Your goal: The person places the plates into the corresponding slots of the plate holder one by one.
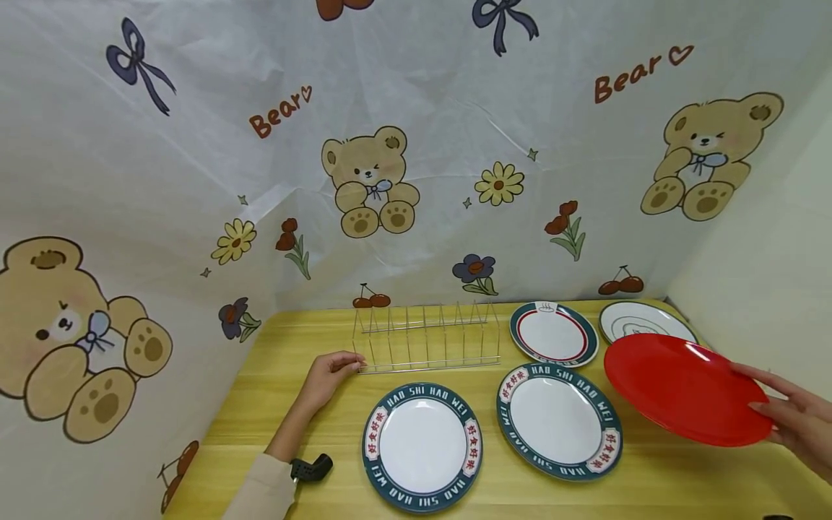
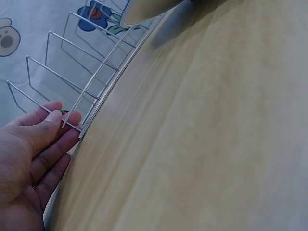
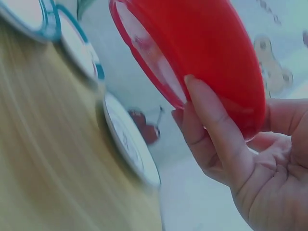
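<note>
My right hand (image 1: 796, 415) grips a red plate (image 1: 682, 390) by its right edge and holds it tilted above the table. In the right wrist view, fingers (image 3: 211, 110) lie along the underside of the red plate (image 3: 207, 57). At the left end of a wire dish rack (image 1: 425, 363), my left hand (image 1: 333, 372) pinches the corner. The left wrist view shows thumb and fingers (image 2: 48, 122) around the end wire of the rack (image 2: 98, 98). Its slots hold no plates.
Two white plates with green lettered rims, one in front of the rack (image 1: 422, 444) and another right of it (image 1: 559, 422), lie on the wooden table (image 1: 273, 347). Behind are a red-ringed plate (image 1: 552, 334) and a white plate (image 1: 640, 319), partly hidden by the red one. A bear-print cloth (image 1: 442, 87) hangs behind.
</note>
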The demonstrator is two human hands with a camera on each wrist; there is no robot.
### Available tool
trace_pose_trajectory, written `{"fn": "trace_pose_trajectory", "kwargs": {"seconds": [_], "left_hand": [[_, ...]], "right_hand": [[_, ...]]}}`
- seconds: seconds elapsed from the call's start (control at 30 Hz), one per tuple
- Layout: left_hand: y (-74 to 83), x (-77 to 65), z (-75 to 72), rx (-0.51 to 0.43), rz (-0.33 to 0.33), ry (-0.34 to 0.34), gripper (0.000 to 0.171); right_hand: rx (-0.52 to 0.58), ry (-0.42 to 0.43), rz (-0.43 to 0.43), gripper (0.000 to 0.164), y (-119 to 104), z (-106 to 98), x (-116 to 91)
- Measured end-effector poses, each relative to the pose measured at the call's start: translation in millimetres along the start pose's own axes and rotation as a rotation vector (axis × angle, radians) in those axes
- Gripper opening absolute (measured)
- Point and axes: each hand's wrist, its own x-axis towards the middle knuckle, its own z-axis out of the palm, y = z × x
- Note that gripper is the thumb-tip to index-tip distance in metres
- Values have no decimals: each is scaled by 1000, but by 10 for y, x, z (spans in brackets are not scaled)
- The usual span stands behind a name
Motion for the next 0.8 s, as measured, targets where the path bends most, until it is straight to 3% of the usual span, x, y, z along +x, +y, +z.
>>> {"fn": "trace_pose_trajectory", "kwargs": {"seconds": [0.1,0.2,0.33,0.57,0.8], "left_hand": [[-145,39,-6,-2,0,10,19],[-148,47,-6,12,14,7,18],[-157,53,-1,19,33,2,17],[-175,30,4,30,19,26,15],[-186,19,12,15,24,37,15]], "right_hand": [[25,-20,-46,57,-78,231,43],[157,-120,-94,59,-120,430,106],[303,-240,-74,61,-171,698,195],[258,-330,-3,59,-318,1255,337],[338,-435,33,56,-472,1823,448]]}}
